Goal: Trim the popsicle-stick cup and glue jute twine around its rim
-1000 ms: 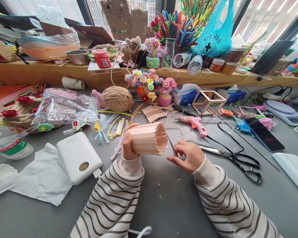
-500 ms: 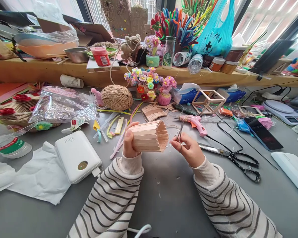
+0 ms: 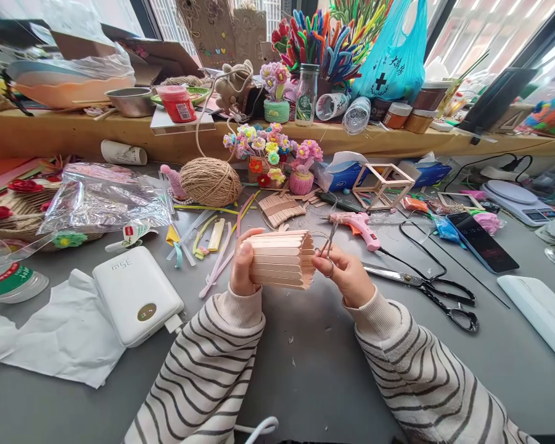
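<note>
My left hand [image 3: 244,262] is wrapped round the narrower end of a cup made of pale wooden craft sticks [image 3: 277,260], held on its side above the grey table. The cup's wider, scalloped mouth faces right. Right at that rim, my right hand [image 3: 345,274] pinches a thin grey metal tool with a ring handle [image 3: 332,239], perhaps small scissors; its exact kind is unclear. A pink hot glue gun [image 3: 358,227] lies just behind this hand. Large black-handled scissors [image 3: 425,287] rest to its right.
Banded craft sticks [image 3: 282,209] and a twine ball [image 3: 211,182] lie behind the cup. A wooden stick frame [image 3: 383,185] stands at back right. On the left are a white power bank [image 3: 139,296] and paper [image 3: 65,333]; on the right, a phone [image 3: 483,242].
My right hand has moved left with the metal tool, up to the cup's mouth. The cup has turned slightly, so less of its inside shows. The view has shifted a little.
</note>
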The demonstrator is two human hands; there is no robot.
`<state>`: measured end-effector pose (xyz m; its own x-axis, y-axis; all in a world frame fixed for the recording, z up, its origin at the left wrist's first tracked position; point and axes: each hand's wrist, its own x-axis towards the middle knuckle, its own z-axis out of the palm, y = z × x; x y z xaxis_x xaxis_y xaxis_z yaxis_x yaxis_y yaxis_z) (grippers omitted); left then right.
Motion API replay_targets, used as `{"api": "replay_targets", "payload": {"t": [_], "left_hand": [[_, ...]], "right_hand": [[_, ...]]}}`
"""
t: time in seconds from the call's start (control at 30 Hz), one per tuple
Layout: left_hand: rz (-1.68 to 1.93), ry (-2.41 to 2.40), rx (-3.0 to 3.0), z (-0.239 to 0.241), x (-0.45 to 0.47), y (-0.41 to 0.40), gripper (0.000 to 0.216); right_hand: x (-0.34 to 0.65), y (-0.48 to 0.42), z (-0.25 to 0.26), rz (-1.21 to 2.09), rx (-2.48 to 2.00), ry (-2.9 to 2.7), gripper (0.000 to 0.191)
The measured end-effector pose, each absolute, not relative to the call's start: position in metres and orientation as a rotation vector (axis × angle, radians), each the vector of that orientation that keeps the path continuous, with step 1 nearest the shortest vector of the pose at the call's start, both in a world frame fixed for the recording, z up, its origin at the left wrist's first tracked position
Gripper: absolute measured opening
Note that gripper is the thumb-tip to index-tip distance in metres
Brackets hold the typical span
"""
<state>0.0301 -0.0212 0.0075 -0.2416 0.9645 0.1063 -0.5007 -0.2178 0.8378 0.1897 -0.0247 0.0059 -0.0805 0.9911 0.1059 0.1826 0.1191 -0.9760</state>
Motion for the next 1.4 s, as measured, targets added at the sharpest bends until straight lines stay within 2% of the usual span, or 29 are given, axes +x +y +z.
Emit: {"api": "replay_targets", "payload": {"t": [0.23,0.4,0.57,0.9,1.03,1.2,1.4], "left_hand": [[1.642,0.862,0.844,0.001,0.028,-0.017,0.044],[1.452,0.773,0.750,0.009,0.029,-0.019,0.040],[1.308,0.644,0.801,0.019,0.032,-0.023,0.046],[1.356,0.662,0.857,0.019,0.032,-0.024,0.049],[1.377,0.669,0.863,0.017,0.029,-0.020,0.060],[1.398,0.718,0.814,0.008,0.022,-0.015,0.062],[1.350,0.758,0.733,0.004,0.016,-0.015,0.068]], "right_hand": [[0.190,-0.027,0.007,0.997,-1.201,-1.465,0.034],[0.195,-0.024,0.006,0.992,-1.219,-1.436,0.032],[0.201,-0.022,0.002,0.997,-1.231,-1.400,0.031],[0.197,-0.023,0.005,0.981,-1.248,-1.438,0.038],[0.200,-0.024,0.008,0.860,-1.286,-1.509,0.046],[0.203,-0.026,0.006,0.555,-1.312,-1.771,0.050],[0.204,-0.027,0.001,0.391,-1.257,-1.954,0.054]]}}
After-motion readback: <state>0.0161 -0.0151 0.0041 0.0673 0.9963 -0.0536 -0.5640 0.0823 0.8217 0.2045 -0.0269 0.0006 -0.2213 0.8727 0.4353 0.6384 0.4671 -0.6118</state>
